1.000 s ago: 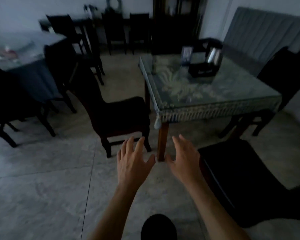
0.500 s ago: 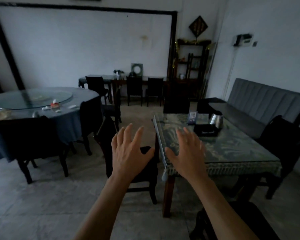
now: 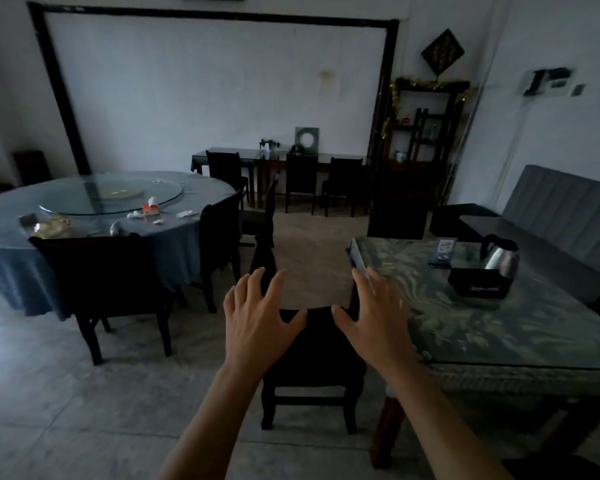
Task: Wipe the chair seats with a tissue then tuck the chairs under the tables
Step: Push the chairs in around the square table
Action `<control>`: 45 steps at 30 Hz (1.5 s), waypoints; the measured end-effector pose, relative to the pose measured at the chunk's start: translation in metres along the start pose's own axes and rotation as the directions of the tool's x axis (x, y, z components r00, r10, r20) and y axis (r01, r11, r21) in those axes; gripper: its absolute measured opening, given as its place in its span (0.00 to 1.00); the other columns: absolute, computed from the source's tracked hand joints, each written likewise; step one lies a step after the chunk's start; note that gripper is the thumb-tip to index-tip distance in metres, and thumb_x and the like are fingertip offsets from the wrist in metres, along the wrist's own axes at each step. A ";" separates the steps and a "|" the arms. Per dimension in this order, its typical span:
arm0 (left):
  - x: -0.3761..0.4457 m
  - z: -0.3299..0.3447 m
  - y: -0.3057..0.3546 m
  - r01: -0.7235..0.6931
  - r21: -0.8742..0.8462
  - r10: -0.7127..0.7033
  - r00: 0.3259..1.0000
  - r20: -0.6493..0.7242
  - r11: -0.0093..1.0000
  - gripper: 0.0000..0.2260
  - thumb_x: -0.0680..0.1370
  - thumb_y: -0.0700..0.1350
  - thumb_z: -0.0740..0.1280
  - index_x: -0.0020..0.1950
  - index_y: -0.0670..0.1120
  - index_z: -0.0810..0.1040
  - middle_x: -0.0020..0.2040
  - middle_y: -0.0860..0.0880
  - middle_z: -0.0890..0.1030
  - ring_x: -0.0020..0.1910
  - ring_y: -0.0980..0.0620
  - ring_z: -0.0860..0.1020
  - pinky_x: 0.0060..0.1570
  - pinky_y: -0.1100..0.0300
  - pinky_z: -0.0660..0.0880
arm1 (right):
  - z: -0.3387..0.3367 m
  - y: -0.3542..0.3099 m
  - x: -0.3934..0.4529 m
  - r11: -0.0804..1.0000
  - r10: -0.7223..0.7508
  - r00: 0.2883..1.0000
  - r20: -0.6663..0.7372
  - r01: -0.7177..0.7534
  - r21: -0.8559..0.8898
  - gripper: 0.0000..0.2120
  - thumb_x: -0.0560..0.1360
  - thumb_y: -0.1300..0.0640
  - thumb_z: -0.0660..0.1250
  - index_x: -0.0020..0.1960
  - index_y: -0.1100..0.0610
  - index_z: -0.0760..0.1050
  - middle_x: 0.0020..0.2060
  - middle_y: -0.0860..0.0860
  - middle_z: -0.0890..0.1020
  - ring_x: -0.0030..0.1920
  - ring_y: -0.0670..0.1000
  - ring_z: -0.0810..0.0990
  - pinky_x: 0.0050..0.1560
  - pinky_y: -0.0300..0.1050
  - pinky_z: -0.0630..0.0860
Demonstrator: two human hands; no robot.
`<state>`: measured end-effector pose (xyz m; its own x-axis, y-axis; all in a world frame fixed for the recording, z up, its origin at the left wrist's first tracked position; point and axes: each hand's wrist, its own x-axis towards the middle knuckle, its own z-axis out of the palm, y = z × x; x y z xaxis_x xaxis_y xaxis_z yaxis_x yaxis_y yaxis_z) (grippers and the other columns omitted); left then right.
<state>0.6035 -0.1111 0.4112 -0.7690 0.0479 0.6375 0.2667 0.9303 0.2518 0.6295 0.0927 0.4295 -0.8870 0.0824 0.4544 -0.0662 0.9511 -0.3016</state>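
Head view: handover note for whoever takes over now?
Left hand: open, fingers spread, holding nothing.
Right hand: open, empty, slightly blurred.
Both are raised over the dark chair that stands pulled out beside the square table.
No tissue in either hand; a black box on the square table may be a tissue holder, cannot tell.
Done: nothing visibly wiped or tucked here.
Left: get a tissue, wipe this seat, push the chair under, then the other chairs.

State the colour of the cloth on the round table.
Blue; the cloth on the round table shows clearly in the head view.
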 end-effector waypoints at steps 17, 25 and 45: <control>0.147 0.030 -0.259 0.054 0.015 -0.054 0.998 -0.010 0.998 0.35 0.69 0.68 0.64 0.73 0.57 0.63 0.70 0.48 0.67 0.71 0.45 0.65 0.67 0.46 0.66 | 0.179 -0.202 0.168 0.995 -0.047 0.994 0.098 0.037 0.097 0.36 0.77 0.32 0.55 0.78 0.49 0.52 0.79 0.52 0.53 0.78 0.58 0.53 0.73 0.63 0.54; 0.241 0.098 -0.336 0.065 0.062 -0.066 0.998 0.024 0.996 0.35 0.71 0.69 0.60 0.74 0.57 0.61 0.73 0.47 0.65 0.73 0.45 0.62 0.70 0.46 0.63 | 0.272 -0.229 0.283 0.990 -0.061 0.992 0.107 0.046 0.136 0.36 0.77 0.31 0.53 0.78 0.48 0.51 0.79 0.51 0.52 0.77 0.58 0.53 0.72 0.65 0.55; 0.478 0.277 -0.484 0.067 0.000 -0.066 0.988 0.140 0.998 0.36 0.72 0.71 0.57 0.76 0.58 0.58 0.75 0.46 0.62 0.75 0.44 0.60 0.71 0.45 0.61 | 0.446 -0.267 0.546 0.992 -0.008 0.989 0.147 -0.011 0.125 0.35 0.77 0.34 0.55 0.78 0.47 0.49 0.79 0.51 0.51 0.78 0.57 0.49 0.75 0.64 0.53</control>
<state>-0.0541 -0.4373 0.3922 -0.8586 0.0367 0.5112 0.2148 0.9314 0.2939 -0.0413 -0.2492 0.3844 -0.9441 0.0303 0.3282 -0.1130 0.9056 -0.4088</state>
